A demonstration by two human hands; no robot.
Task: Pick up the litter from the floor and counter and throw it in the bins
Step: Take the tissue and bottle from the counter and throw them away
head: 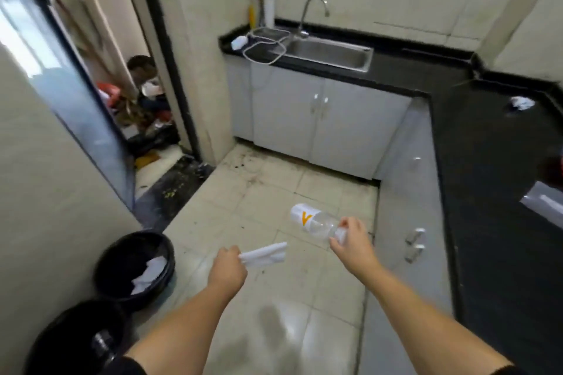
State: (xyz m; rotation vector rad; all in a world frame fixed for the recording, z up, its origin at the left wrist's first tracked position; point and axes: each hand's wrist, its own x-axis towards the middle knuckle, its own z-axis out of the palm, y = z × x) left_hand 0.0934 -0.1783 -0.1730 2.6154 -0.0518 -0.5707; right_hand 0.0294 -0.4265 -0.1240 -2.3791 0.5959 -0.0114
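My left hand (pixel 228 265) is shut on a folded white paper (pixel 266 254), held over the tiled floor. My right hand (pixel 350 240) grips a clear plastic bottle (pixel 313 221) with a white label by its neck end, held out above the floor. Two black bins stand at lower left: the farther bin (pixel 105 265) has white paper inside, the nearer bin (pixel 48 335) holds a clear bottle. A crumpled white paper (pixel 521 102) lies on the black counter at right. Another white scrap (pixel 239 42) sits on the counter left of the sink.
A steel sink (pixel 329 53) with a tap is set in the black L-shaped counter (pixel 487 161) over grey cabinets (pixel 320 122). A doorway at left opens on a cluttered pile (pixel 143 106). Dirt specks mark the floor near the cabinets.
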